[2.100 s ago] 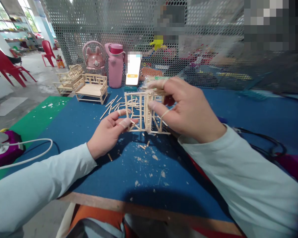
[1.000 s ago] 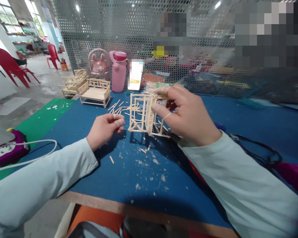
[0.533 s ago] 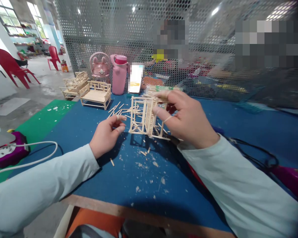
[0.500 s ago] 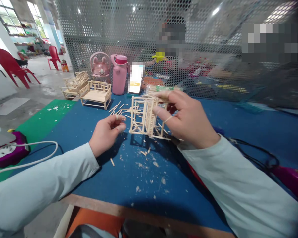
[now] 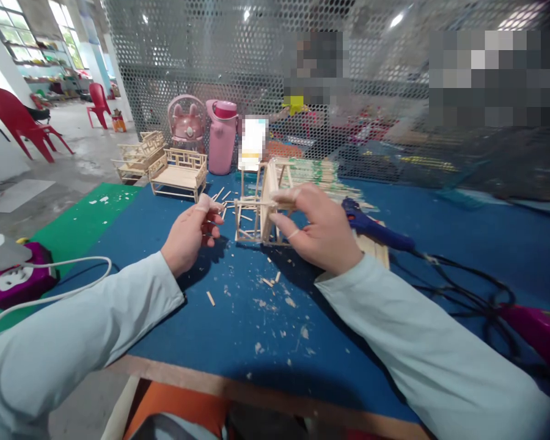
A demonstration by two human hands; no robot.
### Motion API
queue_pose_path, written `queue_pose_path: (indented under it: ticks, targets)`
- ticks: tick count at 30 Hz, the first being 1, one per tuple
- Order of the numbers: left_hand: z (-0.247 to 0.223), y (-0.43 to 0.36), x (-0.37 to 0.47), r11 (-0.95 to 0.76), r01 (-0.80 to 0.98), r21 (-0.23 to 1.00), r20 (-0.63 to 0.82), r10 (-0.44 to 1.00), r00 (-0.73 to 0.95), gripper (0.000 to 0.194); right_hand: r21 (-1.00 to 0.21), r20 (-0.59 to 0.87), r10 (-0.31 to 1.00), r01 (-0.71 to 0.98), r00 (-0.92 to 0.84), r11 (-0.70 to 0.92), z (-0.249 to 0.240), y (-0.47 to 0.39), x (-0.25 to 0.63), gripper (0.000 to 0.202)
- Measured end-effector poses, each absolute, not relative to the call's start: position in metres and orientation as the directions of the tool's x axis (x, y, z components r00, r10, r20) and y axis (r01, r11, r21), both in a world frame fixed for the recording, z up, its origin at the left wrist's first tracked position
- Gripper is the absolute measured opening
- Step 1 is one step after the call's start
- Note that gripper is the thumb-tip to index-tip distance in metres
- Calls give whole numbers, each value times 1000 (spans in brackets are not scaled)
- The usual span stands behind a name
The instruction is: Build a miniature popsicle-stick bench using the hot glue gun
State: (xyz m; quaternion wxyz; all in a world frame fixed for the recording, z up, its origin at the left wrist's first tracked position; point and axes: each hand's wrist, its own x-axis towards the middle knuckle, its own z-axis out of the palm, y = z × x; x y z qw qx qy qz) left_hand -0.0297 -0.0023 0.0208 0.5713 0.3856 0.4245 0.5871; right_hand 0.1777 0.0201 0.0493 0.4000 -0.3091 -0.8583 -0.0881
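A small frame of pale wooden sticks [image 5: 264, 211], tipped on its side, is pinched between the thumb and fingers of my right hand [image 5: 318, 229]. Left of the frame and apart from it is my left hand [image 5: 190, 235], its thumb and index fingertip pressed together; whatever they may hold is too small to name. Loose short sticks [image 5: 224, 198] lie behind the hands. Two finished-looking miniature stick benches stand at the back left, the nearer one [image 5: 178, 171] in front of the other [image 5: 140, 159].
A blue glue gun [image 5: 378, 229] with a black cable lies right of my right hand. Behind are a pink bottle [image 5: 222, 140], a lit phone [image 5: 253, 143] and bundled sticks [image 5: 321, 174]. A purple power socket [image 5: 21, 278] sits at the left, another purple object [image 5: 536, 327] at the right.
The stick frame has turned and tilted in my right hand, which has moved slightly left and down. My left hand has rotated and moved a little left. The glue gun and bundled sticks are more visible.
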Motion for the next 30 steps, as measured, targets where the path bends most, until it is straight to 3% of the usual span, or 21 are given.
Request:
queue_pose_path:
  ticks: [5, 8, 11, 14, 18, 25, 30]
  targets:
    - [26, -5, -30, -20, -394, 919, 21, 1000, -2, 49, -38, 676, 482, 627, -557, 778, 35, 22, 188, 24]
    - [30, -13, -28, 14, -419, 908, 60, 985, 161, 59, 35, 657, 514, 703, -552, 711, 38, 12, 190, 33]
    - [32, -24, -25, 50, -435, 899, 127, 921, 369, 65, 69, 726, 491, 761, -482, 645, 48, -10, 184, 40]
    - [29, -35, -20, 107, -426, 898, 156, 830, 536, 70, -23, 794, 439, 701, -420, 712, 54, -37, 173, 32]
    - [22, -47, -13, 179, -386, 905, 139, 733, 666, 78, -172, 754, 475, 562, -454, 809, 50, -56, 160, 36]
    - [23, -55, -15, 373, -429, 822, 132, 609, 782, 95, -237, 737, 488, 498, -467, 834, 43, -53, 166, 20]
    - [24, -56, -15, 463, -466, 754, 188, 528, 828, 98, -309, 722, 502, 428, -476, 850, 48, -56, 170, 21]
